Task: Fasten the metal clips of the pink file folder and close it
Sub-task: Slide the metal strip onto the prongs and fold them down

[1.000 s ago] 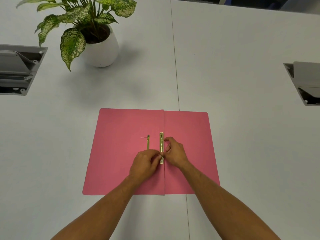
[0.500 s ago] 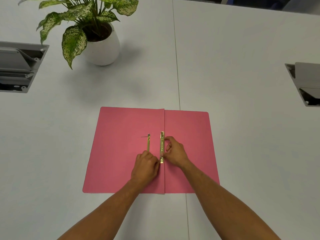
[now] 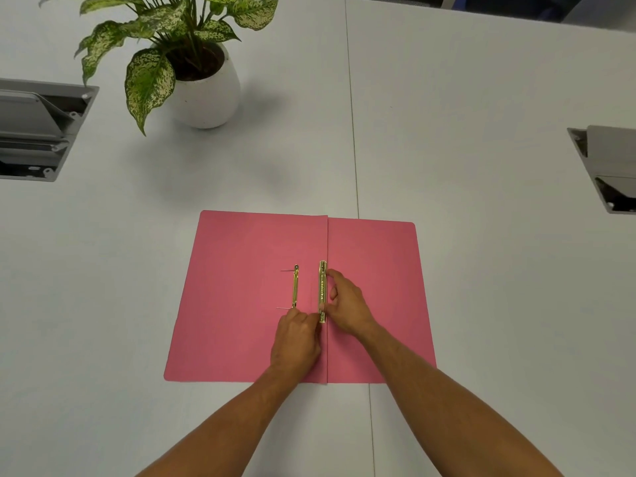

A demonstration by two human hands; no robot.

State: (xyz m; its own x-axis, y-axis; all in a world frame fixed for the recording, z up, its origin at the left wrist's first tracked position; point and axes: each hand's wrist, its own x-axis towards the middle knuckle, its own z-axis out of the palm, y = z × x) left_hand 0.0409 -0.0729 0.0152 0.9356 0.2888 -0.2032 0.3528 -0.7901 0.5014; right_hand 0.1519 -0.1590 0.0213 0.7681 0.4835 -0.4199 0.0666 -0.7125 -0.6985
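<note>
- Pink file folder (image 3: 241, 297): lies open and flat on the white surface (image 3: 481, 98), spine toward the viewer.
- Metal clip bar (image 3: 322, 290): brass, beside the centre fold.
- Loose brass strip (image 3: 295, 287): on the left leaf.
- Right hand (image 3: 347, 304): fingers closed on the bar's edge.
- Left hand (image 3: 296, 339): fingers pinching the bar's near end.
- Potted plant (image 3: 196, 63): far left, well apart.

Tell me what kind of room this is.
Probably an office or meeting room: a wide white table with flip-up cable boxes set into it, a potted plant, and a pink file folder.
</note>
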